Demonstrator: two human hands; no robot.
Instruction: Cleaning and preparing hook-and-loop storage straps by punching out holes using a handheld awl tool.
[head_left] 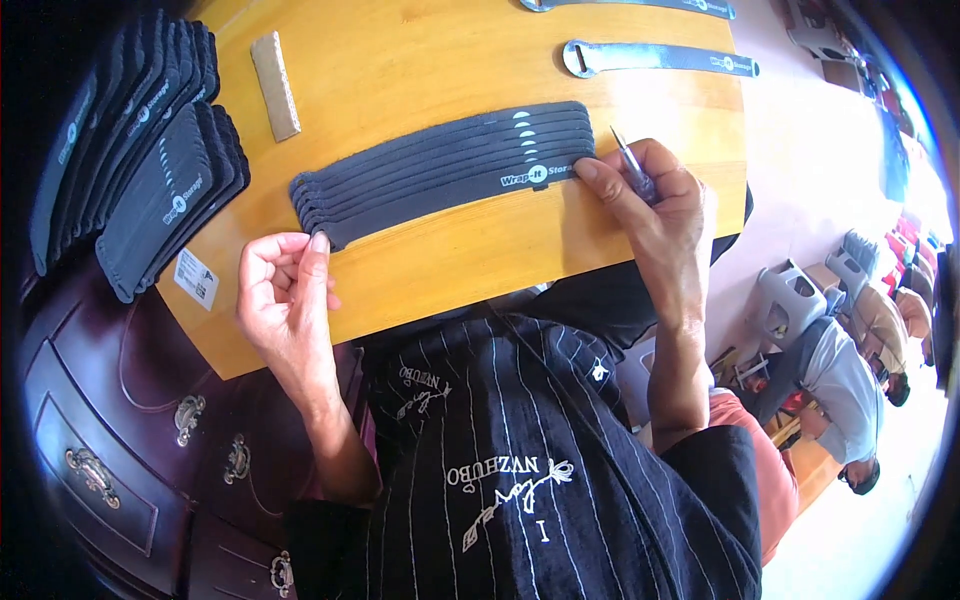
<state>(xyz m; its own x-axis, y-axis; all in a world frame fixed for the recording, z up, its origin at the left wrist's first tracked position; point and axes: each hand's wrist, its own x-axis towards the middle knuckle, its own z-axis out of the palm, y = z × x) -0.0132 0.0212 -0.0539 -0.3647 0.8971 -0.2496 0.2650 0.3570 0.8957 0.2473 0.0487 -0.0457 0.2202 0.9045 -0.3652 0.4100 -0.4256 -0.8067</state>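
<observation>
A row of dark grey fabric straps lies overlapped like steps on the wooden table, pale printing lined up near their right ends. My left hand pinches the left end of the nearest strap between thumb and forefinger. At the other end, my right hand has its thumb on the nearest strap's corner. Its curled fingers also hold a small pointed tool with a thin metal shaft and a dark handle, tip up and away from me. I cannot tell whether it is a screwdriver or an awl.
Stacks of similar straps sit at the table's left edge, by a white label. A brown cardboard strip lies behind. Two single straps lie at the far right. A dark drawer cabinet stands left; people sit at right.
</observation>
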